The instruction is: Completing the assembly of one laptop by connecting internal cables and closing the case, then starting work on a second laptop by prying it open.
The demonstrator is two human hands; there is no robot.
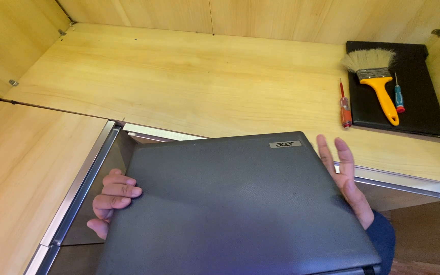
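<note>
Holding a closed dark grey laptop (240, 203) between both hands, lid up, above the gap at the desk's front edge. Left hand (112, 201) gripping the laptop's left edge, fingers (123, 192) curling over onto the lid, thumb lying lower along the same edge. Right hand (345, 175) pressing flat against the laptop's right edge, fingers (339, 153) spread and extended upward, palm facing the casing (dark blue sleeve (383, 237) showing at the wrist). Laptop spanning the full space between the two hands, its far corners tilting slightly away.

Lying beyond the right hand, well apart from it, on the light wooden desk (189, 81): a black flat device (418, 102) carrying a yellow-handled paintbrush (378, 81) and a small blue-handled screwdriver (398, 94). Resting just beside that device, on its side nearer the left hand, a red-handled screwdriver (345, 107). Running under the laptop, a metal-edged rail (77, 188) passing just beside the left hand.
</note>
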